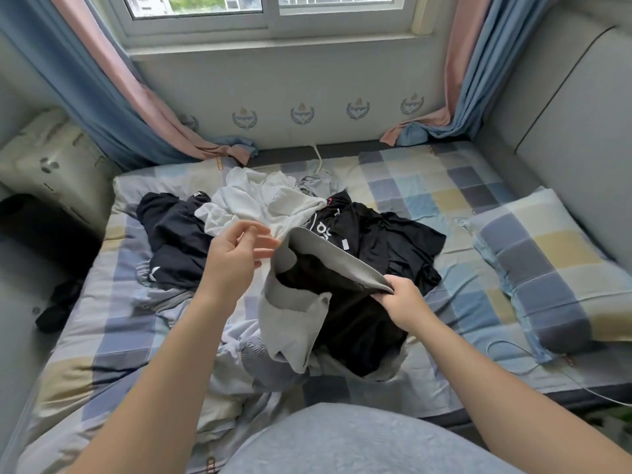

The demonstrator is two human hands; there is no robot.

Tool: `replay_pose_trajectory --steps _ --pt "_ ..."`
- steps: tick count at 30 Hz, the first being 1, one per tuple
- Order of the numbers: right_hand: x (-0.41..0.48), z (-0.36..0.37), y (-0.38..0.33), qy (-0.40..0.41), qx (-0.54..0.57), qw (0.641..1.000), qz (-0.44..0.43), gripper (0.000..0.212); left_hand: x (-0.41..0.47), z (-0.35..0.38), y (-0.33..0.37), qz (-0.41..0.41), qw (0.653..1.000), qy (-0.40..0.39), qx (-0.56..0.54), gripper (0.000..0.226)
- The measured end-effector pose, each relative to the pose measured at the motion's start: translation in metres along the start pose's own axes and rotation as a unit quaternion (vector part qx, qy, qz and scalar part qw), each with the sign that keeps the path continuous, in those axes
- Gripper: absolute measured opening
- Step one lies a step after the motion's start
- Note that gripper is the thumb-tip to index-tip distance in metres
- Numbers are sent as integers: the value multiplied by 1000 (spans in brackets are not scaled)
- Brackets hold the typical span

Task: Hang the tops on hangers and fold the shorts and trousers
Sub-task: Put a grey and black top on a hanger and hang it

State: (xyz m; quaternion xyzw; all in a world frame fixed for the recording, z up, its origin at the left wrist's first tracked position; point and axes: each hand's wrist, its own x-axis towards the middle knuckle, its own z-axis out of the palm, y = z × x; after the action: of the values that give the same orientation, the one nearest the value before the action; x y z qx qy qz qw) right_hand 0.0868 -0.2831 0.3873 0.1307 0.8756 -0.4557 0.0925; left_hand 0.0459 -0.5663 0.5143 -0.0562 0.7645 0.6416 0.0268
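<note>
The person stands at the near edge of a bed covered in a blue, grey, yellow and white checked sheet [427,186], both bare arms stretched out over a heap of laundry. The right hand [398,302] pinches the edge of a grey fabric garment with a black inside [294,316], thumb and fingers closed tight on the hem. The garment is lifted off the sheet, its opening pulled wide so the dark inside shows, and its lower part droops onto the crumpled clothes beneath. The left hand [236,254] is held up at the garment's other edge, fingers loosely spread and half bent, the tips just at the grey cloth; I see no firm grip there.

Behind the held piece lies a crumpled white cotton top [266,203] in the middle of the bed. To its right, touching it, is a black garment with white lettering [386,241], spread flat. To the left lies a dark navy bundle [174,230], and a pale grey piece [314,183] sits at the far side near the wall. A checked pillow [547,268] rests at the right edge of the bed. Blue and pink curtains [113,107] hang down at either side of the window [270,15].
</note>
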Motion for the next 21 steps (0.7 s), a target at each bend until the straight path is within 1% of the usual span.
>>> replay_pose_trajectory --steps 2,4,5,7,8,9,10,11,12,13,14,15,17,18,20,21 --pt "-7 -6 -16 11 32 999 -29 26 -3 10 -2 -9 999 -39 27 17" --pt "-17 -12 -35 8 61 996 -62 35 -6 20 -6 -5 993 -99 68 5" --pt "-24 -16 -46 1 70 994 -79 32 -8 26 -10 -3 986 -137 99 14" --pt "-36 -22 -67 -24 87 989 -114 11 -14 39 -20 11 962 -207 178 45" --pt "-44 -25 -78 -38 93 986 -132 8 -18 46 -24 26 949 -232 212 60" --pt "-50 -27 -87 -50 99 983 -145 17 -22 53 -28 44 937 -257 231 72" --pt "-56 -30 -95 -59 105 980 -156 23 -25 60 -32 61 929 -280 233 77" --pt "-61 -32 -101 -65 111 978 -166 26 -27 66 -36 73 925 -298 223 74" --pt "-65 -34 -105 -70 119 975 -176 28 -29 71 -38 82 924 -310 207 61" --pt "-67 -37 -107 -72 126 973 -182 27 -31 75 -39 92 927 -309 191 44" --pt "-67 -39 -107 -70 128 972 -184 25 -32 77 -39 108 932 -292 185 25" --pt "-66 -41 -104 -66 121 973 -184 24 -32 78 -40 119 940 -266 178 13" --pt "-63 -44 -92 -56 82 978 -183 19 -30 75 -37 124 956 -202 171 23" --pt "-61 -44 -84 -52 56 981 -181 17 -30 73 -32 122 963 -183 157 25" --pt "-58 -41 -68 -34 -5 986 -165 16 -31 68 -19 114 975 -158 111 18" --pt "-56 -38 -58 -23 -36 988 -146 18 -32 66 -11 110 980 -144 82 19"
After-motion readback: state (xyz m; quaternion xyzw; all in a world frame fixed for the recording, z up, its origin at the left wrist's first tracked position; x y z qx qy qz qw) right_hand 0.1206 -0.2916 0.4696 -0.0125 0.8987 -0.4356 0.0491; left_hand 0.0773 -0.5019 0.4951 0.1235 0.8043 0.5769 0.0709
